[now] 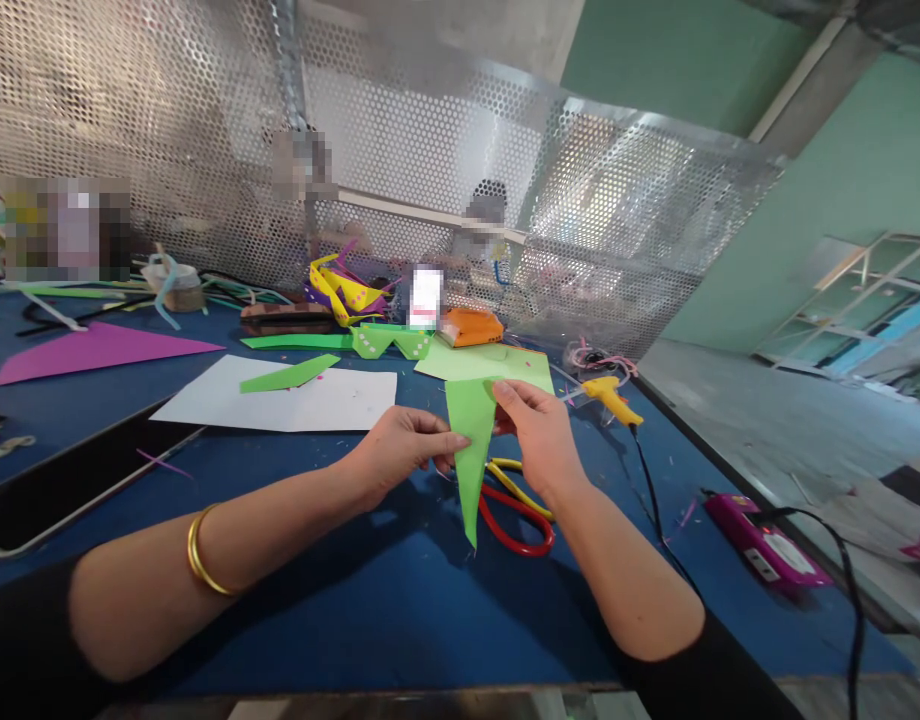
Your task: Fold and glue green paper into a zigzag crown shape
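A tapered piece of green paper (471, 430) hangs point down between my two hands, above the blue table. My left hand (411, 445) pinches its left edge between thumb and fingers. At its upper right corner, my right hand (535, 430) has the thumb in front and the fingers partly hidden behind. Just below and behind the paper lie scissors (526, 535) with one red and one yellow handle loop; their blades are hidden. Green paper glasses (391, 342) with pale dots rest beyond my hands.
A white sheet (280, 400) bearing a green strip lies left, near a purple sheet (104, 350) and a black tablet-like panel (92, 480). On the right are a yellow glue gun (614, 400) and a magenta power strip (767, 540) with cords. Perforated metal (430, 130) stands behind.
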The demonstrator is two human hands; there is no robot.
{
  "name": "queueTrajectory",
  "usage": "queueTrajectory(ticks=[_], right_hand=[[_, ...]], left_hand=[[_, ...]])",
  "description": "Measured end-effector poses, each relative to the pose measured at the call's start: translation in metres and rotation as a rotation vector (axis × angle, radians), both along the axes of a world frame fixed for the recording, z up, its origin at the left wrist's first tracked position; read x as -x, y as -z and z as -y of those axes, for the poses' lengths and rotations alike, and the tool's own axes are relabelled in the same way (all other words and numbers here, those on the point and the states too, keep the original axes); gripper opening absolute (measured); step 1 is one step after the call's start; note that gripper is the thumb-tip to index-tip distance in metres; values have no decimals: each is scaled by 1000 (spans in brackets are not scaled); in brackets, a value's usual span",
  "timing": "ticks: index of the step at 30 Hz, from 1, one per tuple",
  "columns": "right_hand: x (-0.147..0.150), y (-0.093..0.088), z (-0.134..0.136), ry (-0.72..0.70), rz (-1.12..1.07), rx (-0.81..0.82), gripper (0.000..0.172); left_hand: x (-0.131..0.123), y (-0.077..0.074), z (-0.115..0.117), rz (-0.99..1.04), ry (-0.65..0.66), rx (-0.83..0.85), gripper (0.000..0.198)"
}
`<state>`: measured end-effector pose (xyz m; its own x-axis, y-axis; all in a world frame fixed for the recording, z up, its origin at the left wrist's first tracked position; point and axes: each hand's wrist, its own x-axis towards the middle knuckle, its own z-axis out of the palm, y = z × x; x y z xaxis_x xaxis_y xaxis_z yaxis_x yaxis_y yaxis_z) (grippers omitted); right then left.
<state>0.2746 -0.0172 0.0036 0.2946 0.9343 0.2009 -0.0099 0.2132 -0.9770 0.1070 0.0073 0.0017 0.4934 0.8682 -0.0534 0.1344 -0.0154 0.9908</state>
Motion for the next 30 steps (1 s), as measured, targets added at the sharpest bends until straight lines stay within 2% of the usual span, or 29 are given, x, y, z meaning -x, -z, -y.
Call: queueTrajectory(ticks=[5, 12, 19, 24, 28, 30], right_hand=[[6, -1, 5, -99, 83, 124, 34], [9, 6, 4, -46, 176, 65, 27], [5, 10, 2, -39, 337, 42, 26], [7, 16, 2, -90, 338, 81, 21], [6, 17, 1, -69, 348, 59, 24], [3, 17, 1, -55, 353, 40, 24]], left_hand=[[0, 0, 1, 82, -192, 2, 23], [-2, 2, 1, 95, -200, 24, 19], [4, -5, -13, 286, -336, -72, 22], [5, -4, -16, 335, -410, -2, 21], [4, -3, -13, 332, -392, 57, 25], [3, -3, -10, 286, -298, 73, 26]])
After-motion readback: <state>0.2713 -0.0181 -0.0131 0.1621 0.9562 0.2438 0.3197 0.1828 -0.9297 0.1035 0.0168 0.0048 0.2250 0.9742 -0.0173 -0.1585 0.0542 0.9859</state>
